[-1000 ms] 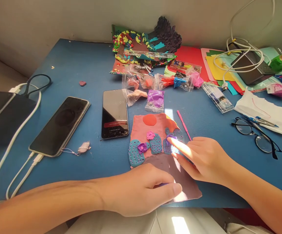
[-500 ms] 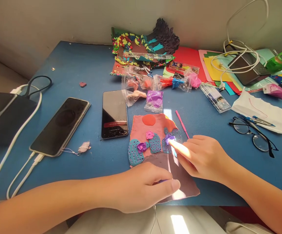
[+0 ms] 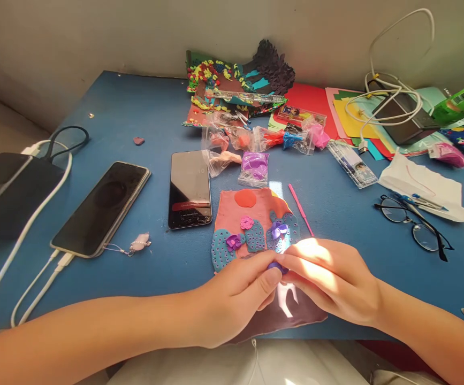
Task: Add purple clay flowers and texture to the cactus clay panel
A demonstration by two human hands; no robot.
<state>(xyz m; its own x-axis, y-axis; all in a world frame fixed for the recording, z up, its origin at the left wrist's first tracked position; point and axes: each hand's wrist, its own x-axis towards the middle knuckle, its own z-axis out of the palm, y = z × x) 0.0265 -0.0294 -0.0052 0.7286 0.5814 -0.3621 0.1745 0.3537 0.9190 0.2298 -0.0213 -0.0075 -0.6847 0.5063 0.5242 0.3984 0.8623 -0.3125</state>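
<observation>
Both hands meet over the lower half of a clay picture. My left hand is closed on a small lump of purple clay, its thumb along the near side. Against the same lump press the bent fingers of my right hand; its fingertips are partly hidden. The picture shows blue dotted cactus shapes, an orange-red disc, a pink flower, a magenta-purple flower and a violet flower. A pink stick tool lies just beyond my right hand.
Two phones and a black box with cables lie left. Bagged clay sits behind the picture, before another clay artwork. Glasses, white paper and coloured sheets are at right.
My right hand has left the violet flower on the picture and come down and toward me to my left hand. The left hand has turned slightly, and the purple lump shows between them.
</observation>
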